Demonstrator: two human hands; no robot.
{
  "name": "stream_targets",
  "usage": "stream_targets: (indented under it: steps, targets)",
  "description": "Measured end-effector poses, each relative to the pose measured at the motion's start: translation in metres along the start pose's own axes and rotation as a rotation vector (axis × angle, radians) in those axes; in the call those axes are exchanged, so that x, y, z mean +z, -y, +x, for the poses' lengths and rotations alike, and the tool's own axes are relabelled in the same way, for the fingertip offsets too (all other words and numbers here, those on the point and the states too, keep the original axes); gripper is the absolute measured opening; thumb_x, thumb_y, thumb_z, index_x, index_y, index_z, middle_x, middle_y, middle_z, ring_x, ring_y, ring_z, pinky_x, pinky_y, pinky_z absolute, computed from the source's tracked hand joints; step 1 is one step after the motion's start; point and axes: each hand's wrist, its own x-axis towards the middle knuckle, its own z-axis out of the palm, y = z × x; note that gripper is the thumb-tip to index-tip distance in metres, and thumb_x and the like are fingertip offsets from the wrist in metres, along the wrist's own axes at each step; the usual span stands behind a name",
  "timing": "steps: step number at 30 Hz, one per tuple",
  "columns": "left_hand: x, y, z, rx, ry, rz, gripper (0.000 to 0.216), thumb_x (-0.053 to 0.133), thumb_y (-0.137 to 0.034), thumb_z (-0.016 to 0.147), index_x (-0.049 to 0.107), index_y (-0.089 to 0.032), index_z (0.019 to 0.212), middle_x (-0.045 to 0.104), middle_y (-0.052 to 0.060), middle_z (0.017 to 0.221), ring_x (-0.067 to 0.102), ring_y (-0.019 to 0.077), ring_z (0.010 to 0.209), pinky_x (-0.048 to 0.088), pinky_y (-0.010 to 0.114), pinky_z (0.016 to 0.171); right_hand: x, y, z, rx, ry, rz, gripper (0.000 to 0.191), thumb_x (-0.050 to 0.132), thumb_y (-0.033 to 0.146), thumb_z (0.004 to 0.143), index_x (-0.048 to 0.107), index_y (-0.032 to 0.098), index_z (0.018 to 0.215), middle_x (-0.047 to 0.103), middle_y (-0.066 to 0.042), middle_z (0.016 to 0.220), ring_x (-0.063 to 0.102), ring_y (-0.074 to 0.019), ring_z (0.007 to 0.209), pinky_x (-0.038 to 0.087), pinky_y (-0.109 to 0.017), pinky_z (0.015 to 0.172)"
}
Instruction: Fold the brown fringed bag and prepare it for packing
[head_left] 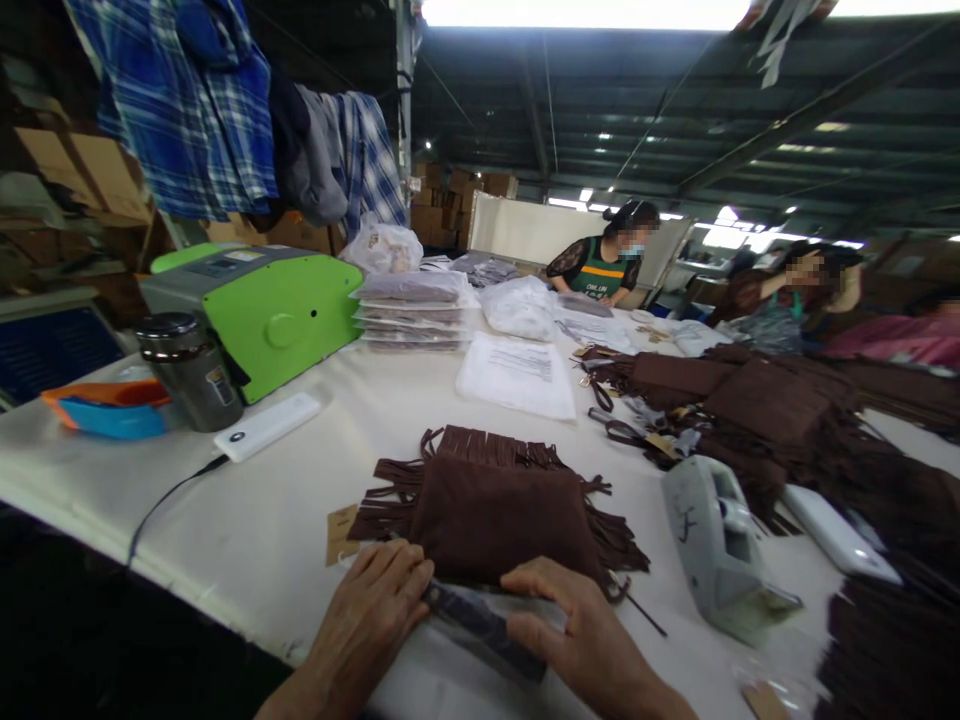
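A folded brown fringed fabric piece (495, 510) lies on the white table (270, 520) just in front of me, with a tan paper tag (341, 533) at its left. Below it lies a clear plastic bag with a dark strip (484, 625). My left hand (371, 615) presses flat on the bag's left end, fingers touching the fabric's near edge. My right hand (574, 630) rests on the bag's right end, thumb and fingers on the plastic. Whether either hand actually grips the bag is unclear.
A grey tape dispenser (716, 545) stands right of my hands. A heap of brown fringed pieces (787, 420) fills the right side. At left are a green machine (259, 305), a steel cup (191, 370) and a white power bank (266, 427). Packed bags (412, 310), a paper sheet (517, 375); people work far off.
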Motion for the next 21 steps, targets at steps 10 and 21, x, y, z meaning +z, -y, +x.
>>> stream_targets:
  steps: [10,21]
  targets:
    - [0.017,-0.004,0.01,0.035,0.069,0.087,0.044,0.059,-0.024,0.086,0.054,-0.022,0.129,0.064,0.007,0.126,0.058,0.0274,0.114,0.041,0.043,0.098,0.034,-0.037,-0.008,-0.324,-0.384,-0.477,0.014,0.051,0.019,0.091,0.06,0.023,0.082,0.066,-0.001,0.082,0.056,-0.0176,0.076,0.04,-0.031,0.072]
    - [0.025,-0.018,0.006,0.24,0.046,-0.005,0.07,0.044,-0.057,0.093,0.032,-0.014,0.147,0.061,0.009,0.132,0.055,0.0225,0.122,0.039,0.036,0.107,-0.001,-0.075,-0.01,-0.655,-0.291,-0.765,0.013,0.061,0.016,0.085,0.065,0.027,0.088,0.073,0.003,0.095,0.066,-0.0168,0.092,0.047,-0.029,0.082]
